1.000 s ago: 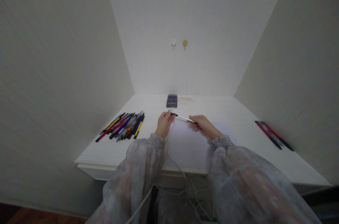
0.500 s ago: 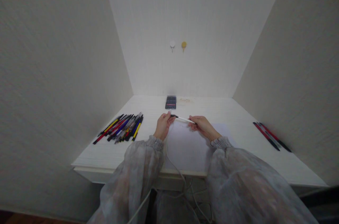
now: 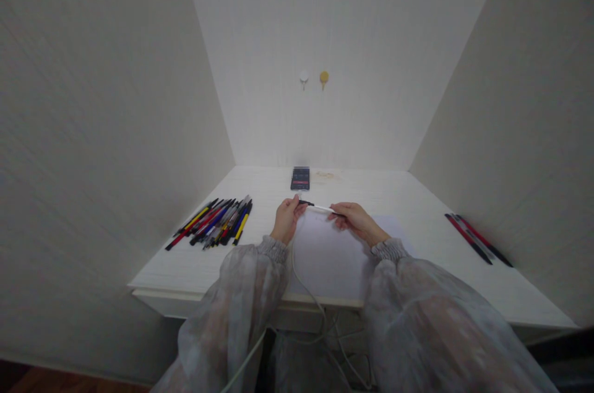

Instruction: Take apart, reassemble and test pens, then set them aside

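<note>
Between my two hands stretches a pen [image 3: 321, 208] with a white barrel and black ends, raised over the far edge of a white paper sheet [image 3: 329, 260]. My left hand [image 3: 287, 218] is closed, pinching the pen's black left end between thumb and fingers. At the other end, my right hand [image 3: 352, 220] grips the barrel near its black right tip. Whether the left end is a cap or a clicker part is too small to make out.
A heap of mixed pens [image 3: 216, 224] lies on the desk's left side. Several red and black pens [image 3: 477, 240] rest near the right wall. A phone [image 3: 300, 178] lies at the back, with a white cable [image 3: 301, 281] running down over the front edge. Two hooks [image 3: 323, 78] hang on the back wall.
My right fingers have shifted slightly on the barrel, so more of the black right end shows. My left hand keeps its pinch. The camera view has shifted a little.
</note>
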### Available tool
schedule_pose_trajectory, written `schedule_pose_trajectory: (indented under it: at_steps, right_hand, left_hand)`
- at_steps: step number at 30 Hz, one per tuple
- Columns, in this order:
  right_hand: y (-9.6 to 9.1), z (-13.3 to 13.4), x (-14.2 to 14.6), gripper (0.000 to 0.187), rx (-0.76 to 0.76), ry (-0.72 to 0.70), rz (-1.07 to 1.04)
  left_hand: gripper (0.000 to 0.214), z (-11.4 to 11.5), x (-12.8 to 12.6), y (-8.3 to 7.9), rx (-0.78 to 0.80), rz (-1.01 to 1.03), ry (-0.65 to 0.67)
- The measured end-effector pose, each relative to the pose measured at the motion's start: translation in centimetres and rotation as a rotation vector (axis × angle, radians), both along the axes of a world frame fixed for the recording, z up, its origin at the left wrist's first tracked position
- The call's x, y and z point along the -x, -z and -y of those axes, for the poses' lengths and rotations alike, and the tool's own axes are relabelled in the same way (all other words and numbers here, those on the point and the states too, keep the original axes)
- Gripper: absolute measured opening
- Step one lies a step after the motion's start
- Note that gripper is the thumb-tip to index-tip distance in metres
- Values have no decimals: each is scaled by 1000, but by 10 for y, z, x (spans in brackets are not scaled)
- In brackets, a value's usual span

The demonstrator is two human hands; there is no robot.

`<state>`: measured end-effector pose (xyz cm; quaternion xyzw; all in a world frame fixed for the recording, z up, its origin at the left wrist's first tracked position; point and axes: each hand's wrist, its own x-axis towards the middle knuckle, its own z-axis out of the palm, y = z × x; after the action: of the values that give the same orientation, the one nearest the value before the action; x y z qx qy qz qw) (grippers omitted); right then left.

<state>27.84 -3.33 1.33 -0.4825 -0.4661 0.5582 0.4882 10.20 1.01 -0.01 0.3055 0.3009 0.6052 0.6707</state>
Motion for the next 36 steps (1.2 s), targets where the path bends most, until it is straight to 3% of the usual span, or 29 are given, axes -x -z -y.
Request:
schedule_pose_trajectory:
  at_steps: [12,23,28,36]
  right_hand:
    - [1,-3,-8,18,-2,63,58]
    - [-1,-3,-26,20,-30,183,200]
    - [0,-4,-27,20,-19,250,181]
    - [-42,18,-33,11,-69,271,306]
  left_hand:
    - [19,-3,2,2,27,70,-87]
    - [19,-8,8,1,79,89,-258]
    - [22,-4,11,2,90,10,-202]
    - [20,4,11,2,50,-87,-68]
